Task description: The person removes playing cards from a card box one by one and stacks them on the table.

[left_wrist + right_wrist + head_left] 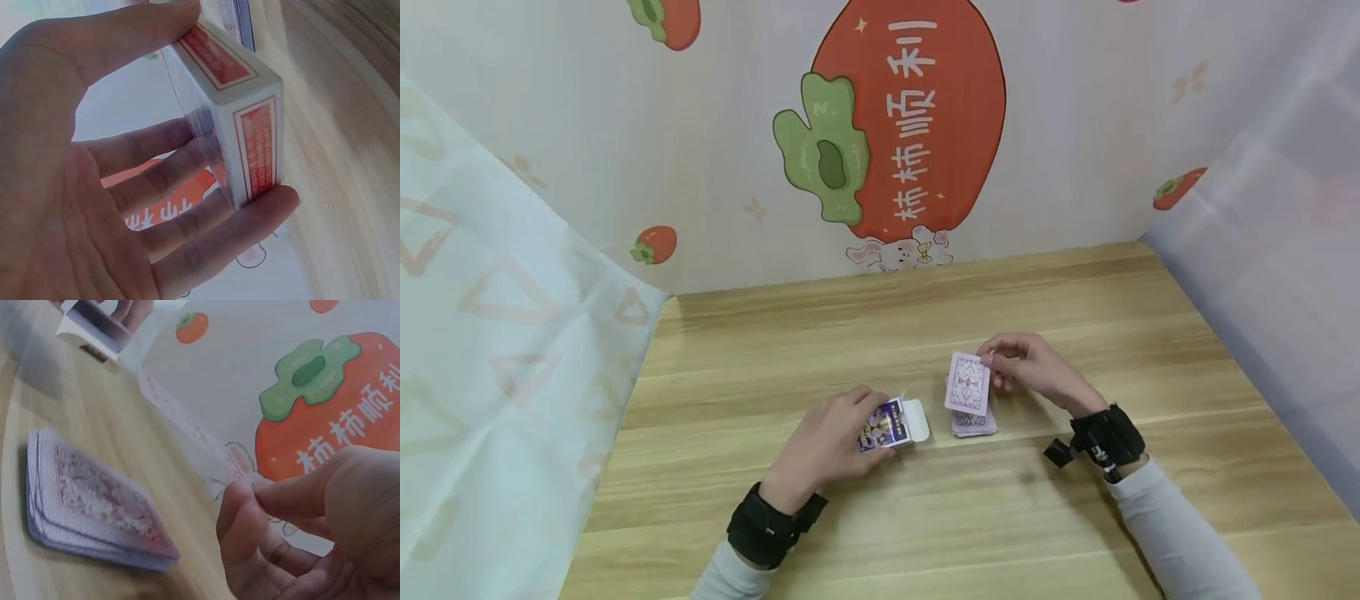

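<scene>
Playing card (967,383) up off the deck (974,423), over the tabletop (955,525)

Looks pale pinkish with an ornate patterned back facing up, kinda fancy. Runs lengthwise toward the printed backdrop (722,142), leaning slightly right at the far end. Pinching its far right corner with the right grip (1037,367); clasping the card box (886,425) with the left grip (831,440), flap end toward the deck.

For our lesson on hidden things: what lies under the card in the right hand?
Beneath the card: a card stack, patterned side uppermost; its underside and inner faces are covered.

The sleeves (1183,533) are pale grey — the wristbands (762,529), bulky black.
</scene>
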`<state>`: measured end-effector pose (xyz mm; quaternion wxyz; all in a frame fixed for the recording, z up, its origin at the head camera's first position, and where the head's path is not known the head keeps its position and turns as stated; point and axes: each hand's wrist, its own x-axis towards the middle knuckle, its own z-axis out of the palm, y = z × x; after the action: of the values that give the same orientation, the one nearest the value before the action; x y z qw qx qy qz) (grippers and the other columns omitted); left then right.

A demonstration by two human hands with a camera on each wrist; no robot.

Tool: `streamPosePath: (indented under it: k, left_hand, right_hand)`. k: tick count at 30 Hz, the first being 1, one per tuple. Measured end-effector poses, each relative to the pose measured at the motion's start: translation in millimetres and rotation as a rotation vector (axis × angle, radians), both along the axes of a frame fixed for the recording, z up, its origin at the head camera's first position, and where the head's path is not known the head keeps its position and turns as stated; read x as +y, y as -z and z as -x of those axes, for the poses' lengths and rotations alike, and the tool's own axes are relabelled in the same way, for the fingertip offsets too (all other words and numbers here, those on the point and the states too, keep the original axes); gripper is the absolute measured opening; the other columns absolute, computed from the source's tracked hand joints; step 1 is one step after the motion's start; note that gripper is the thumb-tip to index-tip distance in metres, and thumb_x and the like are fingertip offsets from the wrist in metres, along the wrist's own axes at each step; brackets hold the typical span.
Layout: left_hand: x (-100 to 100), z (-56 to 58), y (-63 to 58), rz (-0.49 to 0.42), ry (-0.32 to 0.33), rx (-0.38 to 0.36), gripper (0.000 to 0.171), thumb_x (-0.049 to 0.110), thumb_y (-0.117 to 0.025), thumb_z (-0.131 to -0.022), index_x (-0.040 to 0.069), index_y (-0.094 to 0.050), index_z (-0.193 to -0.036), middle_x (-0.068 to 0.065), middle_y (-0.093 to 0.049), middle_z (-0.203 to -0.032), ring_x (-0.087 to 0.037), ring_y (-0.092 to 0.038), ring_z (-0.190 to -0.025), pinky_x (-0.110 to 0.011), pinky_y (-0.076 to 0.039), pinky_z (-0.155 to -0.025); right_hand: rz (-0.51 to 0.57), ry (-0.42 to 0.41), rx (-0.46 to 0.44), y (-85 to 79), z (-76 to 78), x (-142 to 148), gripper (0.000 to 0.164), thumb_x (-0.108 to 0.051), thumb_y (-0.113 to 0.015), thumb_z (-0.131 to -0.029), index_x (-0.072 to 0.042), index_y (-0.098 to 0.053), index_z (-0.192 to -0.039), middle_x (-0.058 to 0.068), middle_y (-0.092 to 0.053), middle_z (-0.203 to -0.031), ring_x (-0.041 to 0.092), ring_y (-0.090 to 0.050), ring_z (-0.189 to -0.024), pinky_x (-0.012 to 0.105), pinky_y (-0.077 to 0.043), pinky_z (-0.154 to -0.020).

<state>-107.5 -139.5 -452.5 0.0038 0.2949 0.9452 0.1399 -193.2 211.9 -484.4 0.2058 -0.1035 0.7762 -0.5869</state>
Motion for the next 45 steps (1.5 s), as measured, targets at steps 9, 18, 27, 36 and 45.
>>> streamPosePath:
  k: [9, 18, 27, 36, 45]
  left_hand:
    - [1, -0.9, 0.3, -0.003, 0.000, -0.014, 0.070, 0.050, -0.091, -0.082, 0.012, -0.068, -0.137, -0.004, -0.072, -0.126, -0.016, -0.071, -0.098, -0.033, -0.059, -0.080]
    - [2, 0.0, 0.0, 0.010, 0.007, -0.017, 0.071, 0.050, -0.091, -0.082, 0.011, -0.067, -0.137, -0.004, -0.072, -0.125, -0.015, -0.070, -0.096, -0.032, -0.059, -0.080]
    - [1, -0.9, 1.4, 0.000, 0.002, -0.034, 0.070, 0.049, -0.091, -0.083, 0.011, -0.067, -0.137, -0.005, -0.072, -0.127, -0.017, -0.071, -0.098, -0.033, -0.059, -0.080]
    - [2, -0.8, 0.7, -0.004, 0.000, -0.040, 0.071, 0.049, -0.091, -0.083, 0.011, -0.067, -0.138, -0.005, -0.072, -0.126, -0.018, -0.071, -0.098, -0.034, -0.060, -0.080]
    - [2, -1.7, -0.3, 0.006, -0.002, -0.041, 0.072, 0.049, -0.090, -0.083, 0.011, -0.066, -0.139, -0.006, -0.072, -0.127, -0.018, -0.071, -0.098, -0.034, -0.060, -0.080]
  right_hand:
    - [-0.138, 0.022, 0.036, 17.8, 1.2, -4, 0.015, -0.014, -0.070, -0.103, -0.002, -0.077, -0.111, 0.012, -0.073, -0.083, 0.019, -0.066, -0.068, 0.029, -0.056, -0.058]
    - [-0.255, 0.013, 0.123, 21.9, 0.0, -8, 0.015, -0.015, -0.071, -0.103, -0.004, -0.080, -0.110, 0.009, -0.074, -0.081, 0.019, -0.066, -0.066, 0.026, -0.052, -0.054]
    - [-0.316, 0.009, 0.206, 25.5, -1.8, -13, 0.012, -0.013, -0.072, -0.102, -0.006, -0.081, -0.107, 0.004, -0.072, -0.077, 0.017, -0.061, -0.061, 0.025, -0.050, -0.051]
    - [-0.312, 0.032, 0.241, 24.6, -3.9, -16, 0.013, -0.010, -0.073, -0.102, -0.004, -0.082, -0.108, 0.007, -0.076, -0.084, 0.017, -0.065, -0.063, 0.025, -0.051, -0.052]
    - [-0.346, 0.036, 0.266, 26.2, -4.5, -19, 0.012, -0.010, -0.073, -0.101, -0.004, -0.082, -0.107, 0.008, -0.077, -0.090, 0.015, -0.066, -0.067, 0.024, -0.052, -0.055]
